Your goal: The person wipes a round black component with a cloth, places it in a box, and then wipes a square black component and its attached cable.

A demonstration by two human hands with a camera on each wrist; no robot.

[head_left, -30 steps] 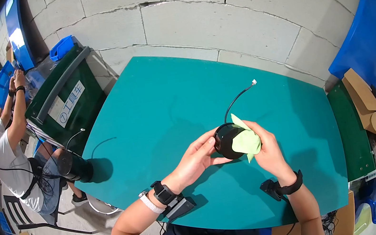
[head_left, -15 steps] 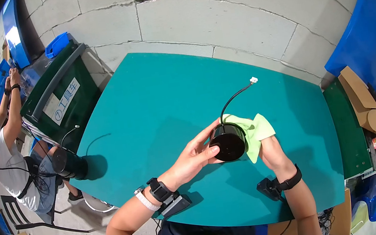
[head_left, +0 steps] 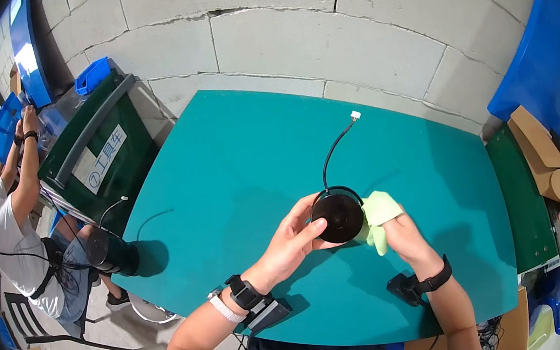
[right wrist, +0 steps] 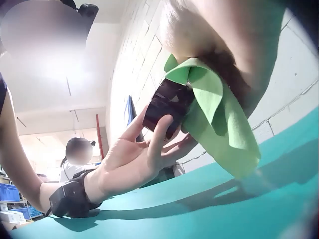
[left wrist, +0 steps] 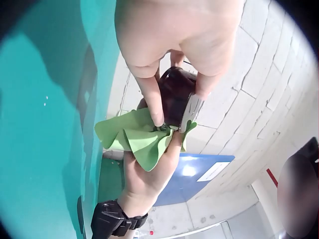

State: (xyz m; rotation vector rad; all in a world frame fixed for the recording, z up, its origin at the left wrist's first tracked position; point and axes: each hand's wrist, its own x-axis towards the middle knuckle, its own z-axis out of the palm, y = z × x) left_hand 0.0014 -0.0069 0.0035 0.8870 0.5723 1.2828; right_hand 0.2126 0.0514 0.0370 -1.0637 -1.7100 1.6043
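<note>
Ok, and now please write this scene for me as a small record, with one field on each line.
Left hand grip: around a glossy black cylinder, held above the table
Right hand grip: on a light-green cloth, bunched against the cylinder's side
Cable: black, from the cylinder's far side, ending in a white connector
Work surface: teal table
Second black cylinder: at the table's left edge, untouched
Background: block wall, another person seated at left
</note>
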